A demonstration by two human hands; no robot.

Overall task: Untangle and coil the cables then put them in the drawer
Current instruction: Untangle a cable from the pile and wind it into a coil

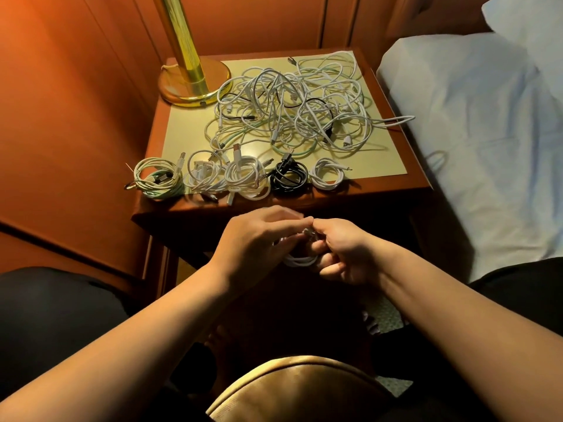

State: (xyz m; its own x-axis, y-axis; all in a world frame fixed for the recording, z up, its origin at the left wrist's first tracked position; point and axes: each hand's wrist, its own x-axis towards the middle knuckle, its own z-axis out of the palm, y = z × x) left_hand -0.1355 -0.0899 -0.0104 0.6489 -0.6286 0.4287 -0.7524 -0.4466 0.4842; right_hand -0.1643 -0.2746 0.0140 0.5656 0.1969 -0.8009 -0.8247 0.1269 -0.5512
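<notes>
Cable in hand: white cable (300,261), light and floppy, springs open if you let go; you hold it in front of the nightstand (405,181)
Hands: your left hand (259,239) and right hand (341,254) both pinch its loops, fingers closed
Grip: hold where the loops cross, not by the plug
Coils: five finished (243,176), four white, one black (288,175), along the front edge
Pile: one tangle (289,108) behind; count unclear
Drawer: not visible

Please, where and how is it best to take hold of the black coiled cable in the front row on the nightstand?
Probably from above, pinching the whole bundle of the black coiled cable across its near side. It lies flat, with white coils close on both sides, so fingers coming from the left or right would disturb them.
</notes>
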